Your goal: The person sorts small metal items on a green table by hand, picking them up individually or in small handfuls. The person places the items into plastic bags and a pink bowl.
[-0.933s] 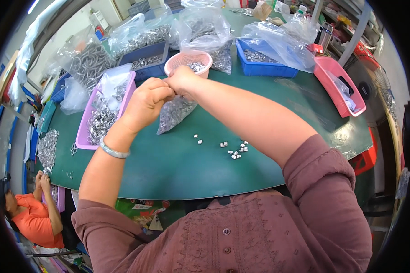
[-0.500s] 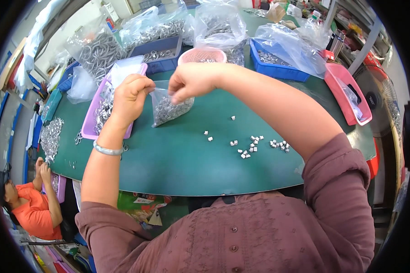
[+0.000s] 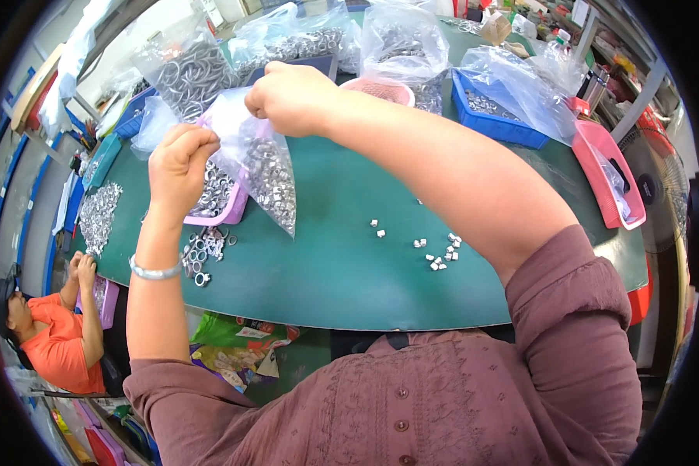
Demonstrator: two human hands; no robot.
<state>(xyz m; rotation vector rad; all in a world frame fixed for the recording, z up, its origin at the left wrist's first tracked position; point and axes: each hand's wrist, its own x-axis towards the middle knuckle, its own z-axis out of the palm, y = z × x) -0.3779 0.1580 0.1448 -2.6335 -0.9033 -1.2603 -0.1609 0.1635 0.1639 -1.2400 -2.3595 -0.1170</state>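
A clear plastic bag (image 3: 272, 182) hangs tilted between my hands, with small silvery metal pieces gathered toward its lower corner. My left hand (image 3: 180, 165) is closed, pinching the bag's left edge. My right hand (image 3: 291, 97) is raised higher, its fingers closed on the upper right part of the bag; the fingertips are partly hidden. Partly behind the bag stands a purple basket (image 3: 237, 203) with metal rings in it. Beside my left forearm lie loose metal rings (image 3: 202, 252) on the green table (image 3: 326, 272).
Several small metal pieces (image 3: 443, 256) lie on the table below my right forearm. A blue tray (image 3: 512, 136) and a pink basket (image 3: 602, 186) stand at right. Filled bags (image 3: 194, 74) line the back. A co-worker (image 3: 62, 342) sits at lower left beside a heap of metal pieces (image 3: 99, 217).
Both hands have moved left, the right one also upward, and the bag now hangs lifted and tilted near the purple basket. My right fingers have closed on the bag.
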